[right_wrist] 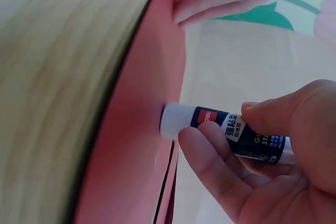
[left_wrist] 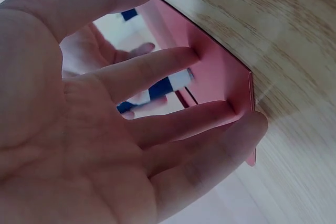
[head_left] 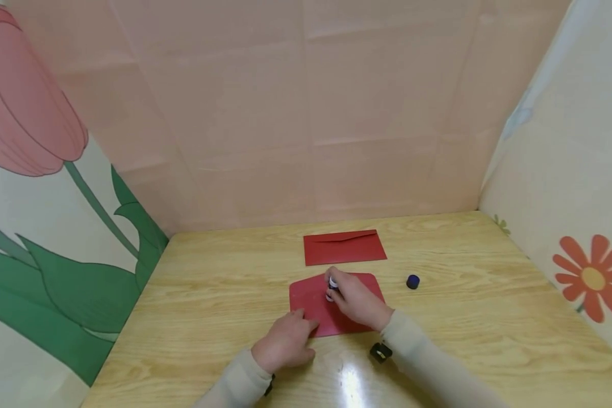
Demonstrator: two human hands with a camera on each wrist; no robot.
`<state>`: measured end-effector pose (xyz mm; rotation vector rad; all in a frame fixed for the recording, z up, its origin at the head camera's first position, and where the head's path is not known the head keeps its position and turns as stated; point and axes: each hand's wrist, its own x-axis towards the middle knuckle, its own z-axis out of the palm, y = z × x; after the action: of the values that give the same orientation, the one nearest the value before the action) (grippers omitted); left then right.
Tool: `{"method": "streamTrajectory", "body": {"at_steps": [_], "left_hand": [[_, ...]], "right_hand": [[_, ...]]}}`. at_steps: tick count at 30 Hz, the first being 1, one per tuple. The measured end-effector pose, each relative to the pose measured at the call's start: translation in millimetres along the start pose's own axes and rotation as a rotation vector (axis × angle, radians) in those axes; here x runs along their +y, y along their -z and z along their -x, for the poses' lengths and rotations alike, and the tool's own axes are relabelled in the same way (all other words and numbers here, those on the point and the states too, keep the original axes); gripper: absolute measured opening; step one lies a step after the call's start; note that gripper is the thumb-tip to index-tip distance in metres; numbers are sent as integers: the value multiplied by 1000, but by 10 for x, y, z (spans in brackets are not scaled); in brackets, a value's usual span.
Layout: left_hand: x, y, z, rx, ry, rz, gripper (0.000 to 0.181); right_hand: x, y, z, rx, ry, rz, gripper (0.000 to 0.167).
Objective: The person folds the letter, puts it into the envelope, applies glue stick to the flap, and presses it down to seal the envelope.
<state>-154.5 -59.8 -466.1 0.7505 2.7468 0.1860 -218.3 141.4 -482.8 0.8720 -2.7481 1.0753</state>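
A red envelope (head_left: 336,324) lies on the table with its flap opened out toward the far side. My right hand (head_left: 359,300) holds a glue stick (right_wrist: 231,129) between thumb and fingers, its white end against the envelope's red paper in the right wrist view. My left hand (head_left: 287,340) rests at the envelope's near left corner. In the left wrist view its extended fingertips (left_wrist: 186,55) touch the paper near the edge, with the thumb held apart. The glue's contact surface is hidden.
Behind the first envelope lies a second red envelope (head_left: 344,250). A dark blue cap (head_left: 413,281) stands on the wooden table (head_left: 209,283) to the right. Flower-printed sheets (head_left: 594,277) line the sides, and a pinkish sheet (head_left: 265,113) hangs behind.
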Motion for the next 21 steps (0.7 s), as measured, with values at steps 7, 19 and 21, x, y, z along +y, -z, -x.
{"method": "streamTrajectory", "body": {"at_steps": [7,19,21], "left_hand": [[7,19,12,-9,20,23,55],[8,22,14,-10,14,23,54],[8,28,13,-8,18,23,55]], "right_hand": [[152,164,117,62,-124,67,22],[107,47,22,43,-72,36,22],[155,88,38,53,-92,53,22]]}}
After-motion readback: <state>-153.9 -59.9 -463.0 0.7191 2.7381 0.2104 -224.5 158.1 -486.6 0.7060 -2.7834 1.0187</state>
